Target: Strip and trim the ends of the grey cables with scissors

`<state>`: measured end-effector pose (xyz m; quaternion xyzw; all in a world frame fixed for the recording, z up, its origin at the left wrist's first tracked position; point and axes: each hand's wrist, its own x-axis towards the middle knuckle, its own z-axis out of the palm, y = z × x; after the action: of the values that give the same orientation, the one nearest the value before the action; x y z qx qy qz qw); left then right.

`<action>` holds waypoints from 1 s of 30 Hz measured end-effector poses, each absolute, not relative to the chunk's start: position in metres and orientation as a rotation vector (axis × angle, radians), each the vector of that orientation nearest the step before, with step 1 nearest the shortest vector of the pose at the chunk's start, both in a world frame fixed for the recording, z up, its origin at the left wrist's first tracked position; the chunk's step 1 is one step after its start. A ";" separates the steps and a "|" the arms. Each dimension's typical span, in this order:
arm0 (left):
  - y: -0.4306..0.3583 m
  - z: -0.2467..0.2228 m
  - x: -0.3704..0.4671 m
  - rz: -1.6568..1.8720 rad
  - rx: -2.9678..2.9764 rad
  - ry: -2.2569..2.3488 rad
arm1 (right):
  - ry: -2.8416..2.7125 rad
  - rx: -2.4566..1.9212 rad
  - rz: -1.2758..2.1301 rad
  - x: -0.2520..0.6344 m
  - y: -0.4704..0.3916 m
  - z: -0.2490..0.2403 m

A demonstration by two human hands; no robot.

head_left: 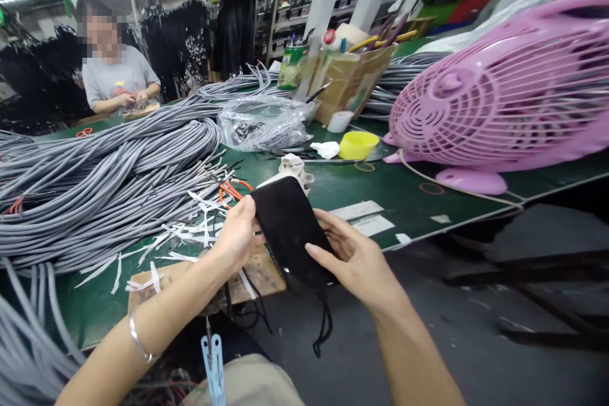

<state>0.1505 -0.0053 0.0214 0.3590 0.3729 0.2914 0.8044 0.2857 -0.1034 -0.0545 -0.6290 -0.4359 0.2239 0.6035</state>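
Head view: both hands hold a black phone (291, 231) above the near edge of the green worktop (409, 200). The left hand (236, 233) grips the phone's left edge, fingers closed against it. The right hand (352, 257) supports the phone from the right and below, thumb laid across the dark screen, fingers curled behind. A black cord (325, 323) hangs down from the phone's lower end. A silver bracelet (139, 342) sits on the left wrist.

Just beneath the hands lies a small wooden board (259, 273) at the worktop edge. A large bundle of grey cables (104, 184) fills the left side of the worktop, with white paper strips (157, 244) scattered at its cut ends. Orange-handled scissors (233, 190) lie near the strips. Further back: a clear plastic bag (264, 124), a yellow bowl (358, 144), a roll of tape (340, 120) and a cardboard box (352, 79) holding pens. A pink fan (504, 89) stands on the right. Another person (117, 73) works at the far left of the worktop.
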 end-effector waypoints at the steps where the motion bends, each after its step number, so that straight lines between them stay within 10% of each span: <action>1: -0.006 0.022 0.151 0.624 0.765 0.800 | -1.014 -1.461 0.512 0.285 -0.103 -0.054; 30: -0.008 0.024 0.148 0.627 0.781 0.745 | -1.102 -1.741 0.075 0.265 -0.110 -0.036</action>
<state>0.1478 -0.0083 0.0237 0.3655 0.3487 0.2935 0.8116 0.2654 -0.1097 -0.0361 -0.7242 -0.4585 0.0313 0.5142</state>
